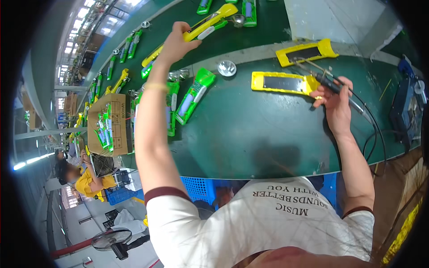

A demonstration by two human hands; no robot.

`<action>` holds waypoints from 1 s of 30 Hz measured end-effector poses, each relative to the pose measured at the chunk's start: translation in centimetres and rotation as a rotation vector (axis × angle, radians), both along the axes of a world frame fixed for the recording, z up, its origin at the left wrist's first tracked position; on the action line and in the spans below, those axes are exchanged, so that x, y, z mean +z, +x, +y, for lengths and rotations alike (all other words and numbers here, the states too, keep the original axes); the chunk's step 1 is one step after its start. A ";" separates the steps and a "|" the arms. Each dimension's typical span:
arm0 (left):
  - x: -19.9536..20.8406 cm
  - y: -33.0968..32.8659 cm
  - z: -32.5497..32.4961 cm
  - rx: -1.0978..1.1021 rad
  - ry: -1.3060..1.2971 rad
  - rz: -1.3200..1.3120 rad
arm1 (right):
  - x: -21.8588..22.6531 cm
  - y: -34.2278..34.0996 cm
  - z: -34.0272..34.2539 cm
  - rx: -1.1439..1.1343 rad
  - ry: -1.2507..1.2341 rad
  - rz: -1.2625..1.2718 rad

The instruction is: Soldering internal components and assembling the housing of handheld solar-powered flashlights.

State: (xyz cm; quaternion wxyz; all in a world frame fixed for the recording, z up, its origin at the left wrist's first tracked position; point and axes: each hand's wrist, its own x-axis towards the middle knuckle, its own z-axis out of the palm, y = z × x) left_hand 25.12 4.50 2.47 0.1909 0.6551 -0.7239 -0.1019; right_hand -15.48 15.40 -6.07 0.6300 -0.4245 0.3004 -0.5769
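R hand (337, 102) gripped soldering iron (328, 83) by yellow panel casing (279, 83) (prob. light, stiff; edges safest hold), L hand (176, 44) straddled far-L yellow torch casing (218, 16), grip unclear.

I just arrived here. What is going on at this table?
A person works with both hands at a green table. The right hand holds a corded tool resembling a soldering iron, close to two yellow casings with dark panels. The left hand is at a long yellow piece; its grip is unclear. A round reflector lies between the hands.
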 end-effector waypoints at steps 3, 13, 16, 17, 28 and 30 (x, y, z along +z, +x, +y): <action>-2.8 1.9 -4.1 0.067 0.202 -0.141 | -0.3 0.2 0.0 0.003 -0.022 0.018; -4.5 -14.5 -10.5 0.082 0.142 -0.285 | -0.3 1.0 -0.7 -0.109 -0.063 0.149; -5.8 -15.8 -10.4 0.238 0.048 -0.192 | -0.6 1.0 -0.4 -0.109 -0.066 0.137; -6.0 -14.9 -10.1 0.231 0.048 -0.138 | -0.6 1.1 -0.4 -0.110 -0.056 0.128; -1.9 -13.2 18.1 -0.408 0.020 0.189 | 0.7 0.3 0.0 0.045 0.159 -0.004; -3.3 -14.4 20.4 -0.387 -0.058 0.102 | 1.0 1.0 1.0 0.099 0.190 0.020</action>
